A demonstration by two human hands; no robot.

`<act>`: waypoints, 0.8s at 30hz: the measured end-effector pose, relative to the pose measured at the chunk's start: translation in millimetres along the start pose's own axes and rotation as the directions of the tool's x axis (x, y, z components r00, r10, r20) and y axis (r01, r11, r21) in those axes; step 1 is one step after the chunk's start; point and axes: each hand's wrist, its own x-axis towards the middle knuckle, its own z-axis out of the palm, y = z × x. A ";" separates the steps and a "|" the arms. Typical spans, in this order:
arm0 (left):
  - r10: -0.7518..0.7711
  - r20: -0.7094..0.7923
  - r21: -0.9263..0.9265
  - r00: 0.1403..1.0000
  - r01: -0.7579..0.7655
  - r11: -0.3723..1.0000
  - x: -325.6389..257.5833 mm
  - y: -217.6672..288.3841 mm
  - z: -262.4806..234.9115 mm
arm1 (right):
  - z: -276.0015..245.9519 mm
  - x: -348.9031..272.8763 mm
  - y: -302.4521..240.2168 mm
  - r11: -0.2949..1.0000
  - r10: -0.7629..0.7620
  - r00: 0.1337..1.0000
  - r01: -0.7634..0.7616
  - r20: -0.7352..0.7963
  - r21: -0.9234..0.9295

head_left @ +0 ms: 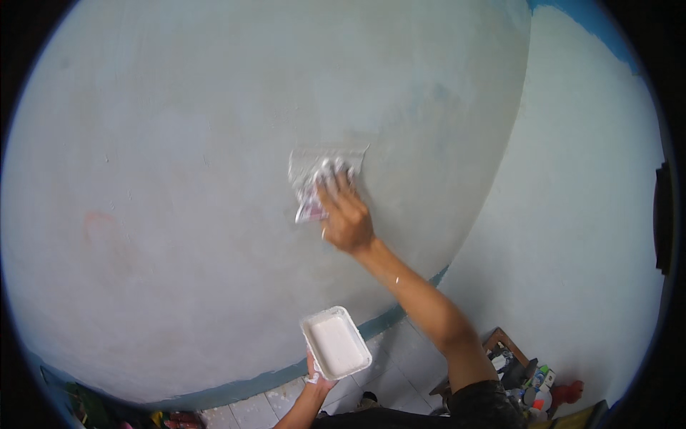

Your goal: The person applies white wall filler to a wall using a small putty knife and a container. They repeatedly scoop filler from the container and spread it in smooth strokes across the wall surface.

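Observation:
My right hand reaches up to the grey-white wall, its fingers smeared with white paste. They press on a flat, wide scraper, partly covered in the same paste, that lies against the wall. A ridge of wet white paste shows along the scraper's upper edge. Lower down, my left hand holds a white rectangular tub from below and the side. Smooth white paste fills part of the tub. Most of the left fingers are hidden under it.
A paler wall meets this one at a corner on the right. Tiled floor shows below a blue-green strip. Assorted bottles and clutter stand at the lower right, and colourful items lie at the lower left.

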 end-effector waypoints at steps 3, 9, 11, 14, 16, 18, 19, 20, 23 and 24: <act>0.033 -0.017 0.004 0.999 -0.033 0.999 1.9 -0.3 -2.6 | -1.2 -36.6 -25.5 0.992 -0.016 0.988 -0.003 0.152 0.128; 0.006 -0.030 0.038 1.000 -0.005 0.999 2.2 3.1 -15.1 | -60.7 -59.0 -14.1 0.947 0.041 0.904 -0.171 0.426 0.271; 0.000 -0.018 0.026 1.000 0.000 1.000 1.7 2.7 -11.7 | -76.8 -25.7 -0.3 0.942 0.089 0.941 -0.186 0.327 0.280; 0.005 -0.008 0.006 1.000 -0.005 1.000 0.5 2.0 -4.7 | -92.8 35.9 11.1 0.876 0.277 0.872 -0.402 0.403 0.266; 0.012 -0.003 -0.002 1.000 -0.012 1.000 -1.6 2.7 -5.9 | -93.2 78.4 7.1 0.897 0.250 0.864 -0.376 0.436 0.231; 0.010 0.006 -0.010 1.000 -0.010 1.000 -1.3 2.3 -4.2 | -82.2 104.3 9.2 0.929 0.093 0.910 -0.226 0.404 0.294; 0.000 0.010 -0.017 1.000 0.000 1.000 -0.8 0.7 -2.4 | -74.4 114.5 11.3 0.949 0.042 0.909 -0.165 0.414 0.267; -0.008 0.017 -0.024 1.000 0.008 1.000 0.9 -0.4 -0.6 | -65.7 123.3 13.8 0.965 -0.006 0.905 -0.106 0.425 0.240; -0.003 0.027 -0.024 1.000 0.004 1.000 1.3 -1.1 4.7 | -44.0 144.4 19.3 0.984 -0.144 0.952 0.109 0.271 0.142; -0.001 0.028 -0.030 1.000 0.002 1.000 0.5 -1.1 5.9 | -39.8 149.9 22.2 0.979 -0.194 0.963 0.179 0.187 0.093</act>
